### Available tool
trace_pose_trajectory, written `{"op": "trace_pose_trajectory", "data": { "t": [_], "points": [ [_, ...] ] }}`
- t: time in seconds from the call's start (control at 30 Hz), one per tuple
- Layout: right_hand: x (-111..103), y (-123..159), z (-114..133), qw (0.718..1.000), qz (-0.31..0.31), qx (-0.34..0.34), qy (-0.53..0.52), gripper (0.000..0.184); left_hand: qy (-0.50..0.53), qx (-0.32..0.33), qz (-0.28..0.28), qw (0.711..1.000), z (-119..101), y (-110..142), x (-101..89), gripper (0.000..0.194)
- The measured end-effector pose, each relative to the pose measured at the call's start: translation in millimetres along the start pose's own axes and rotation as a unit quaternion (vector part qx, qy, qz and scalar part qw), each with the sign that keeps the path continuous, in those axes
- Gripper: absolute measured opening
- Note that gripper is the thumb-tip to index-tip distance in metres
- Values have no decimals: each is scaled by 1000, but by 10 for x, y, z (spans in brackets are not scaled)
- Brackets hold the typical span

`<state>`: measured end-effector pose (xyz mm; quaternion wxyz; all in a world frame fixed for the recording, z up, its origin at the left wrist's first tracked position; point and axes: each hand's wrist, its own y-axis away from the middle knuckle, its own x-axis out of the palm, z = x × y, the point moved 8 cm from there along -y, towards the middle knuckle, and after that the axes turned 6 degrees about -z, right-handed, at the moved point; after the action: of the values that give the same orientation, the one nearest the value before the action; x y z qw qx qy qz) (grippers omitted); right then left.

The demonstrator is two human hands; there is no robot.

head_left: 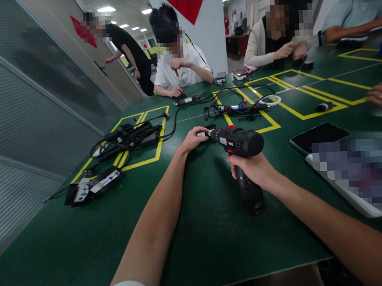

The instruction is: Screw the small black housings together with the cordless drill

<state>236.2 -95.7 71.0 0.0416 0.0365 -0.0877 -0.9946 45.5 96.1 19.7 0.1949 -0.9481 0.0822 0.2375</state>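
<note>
My right hand (254,169) is wrapped round the grip of a black cordless drill (242,141) with red accents. The drill lies level above the green table, its chuck pointing left toward my other hand. My left hand (193,139) is closed on a small black part with a pale strip (202,134), pressed near the table. The drill's tip meets or nearly meets this part; the exact contact is too small to make out. Part of the piece is hidden behind my fingers and the drill's nose.
Black cabled devices (136,137) lie inside yellow tape at left, near dark pieces with white labels (106,181). Cables and a pen-like tool (240,108) lie ahead. A phone (319,138) and a white-edged tablet (337,191) are at right. Several people sit or stand around.
</note>
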Motion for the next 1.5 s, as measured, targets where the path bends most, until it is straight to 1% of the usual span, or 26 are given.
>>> {"op": "trace_pose_trajectory", "data": {
  "t": [0.23, 0.43, 0.7, 0.87, 1.2, 1.5],
  "points": [
    [1, -31, -29, 1000, 8, -13, -3, 7, -6, 3, -4, 1000, -8, -3, -7, 38],
    [2, -29, -12, 1000, 7, -18, 0, 6, 11, -18, -16, 1000, -29, 10, -10, 34],
    [11, -41, -28, 1000, 2, -11, -3, 6, 3, -31, -17, 999, -26, 10, -17, 34],
    [6, -31, -12, 1000, 4, -20, 1, 6, 11, -24, -15, 1000, -30, 3, -12, 32],
    [4, -2, 0, 1000, -5, 1, -4, 5, 19, -30, -19, 999, -15, 8, -10, 32],
    [6, -3, 3, 1000, -5, 1, -2, 5, 30, -28, -14, 999, -14, 3, -9, 30]
  ]
}}
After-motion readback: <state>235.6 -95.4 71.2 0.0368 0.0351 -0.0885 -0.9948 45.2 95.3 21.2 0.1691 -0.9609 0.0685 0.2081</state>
